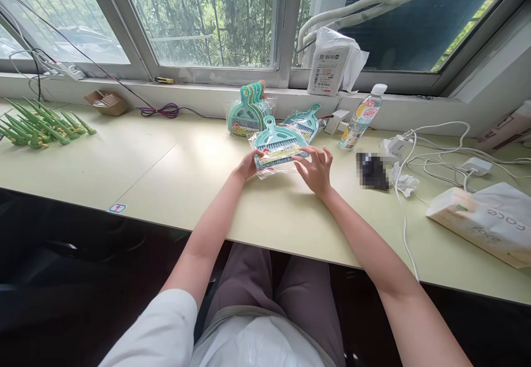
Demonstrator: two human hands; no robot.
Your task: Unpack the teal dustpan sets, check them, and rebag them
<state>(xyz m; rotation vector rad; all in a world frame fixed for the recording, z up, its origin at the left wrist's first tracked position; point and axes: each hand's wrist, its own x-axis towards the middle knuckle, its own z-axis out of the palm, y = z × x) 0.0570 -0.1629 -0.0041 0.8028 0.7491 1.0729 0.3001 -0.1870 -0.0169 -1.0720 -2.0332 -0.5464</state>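
Note:
A packaged mini dustpan and brush set (279,144), teal with a printed label strip, is tilted up above the table in clear plastic wrap. My left hand (249,164) grips its left edge, thumb on the front. At the right end, my right hand (317,170) has its thumb and index finger on the package, the other fingers raised apart. Just behind stands a row of similar teal dustpan sets (245,113), with orange and green handles at its rear. Another wrapped dustpan set (306,120) lies to the right of that row.
The pale table (199,173) runs along a window. Green pointed items (39,126) and a small cardboard box (107,103) are at left. To the right are a bottle (362,118), a blurred dark object (372,171), white cables (443,162) and a tissue pack (485,220).

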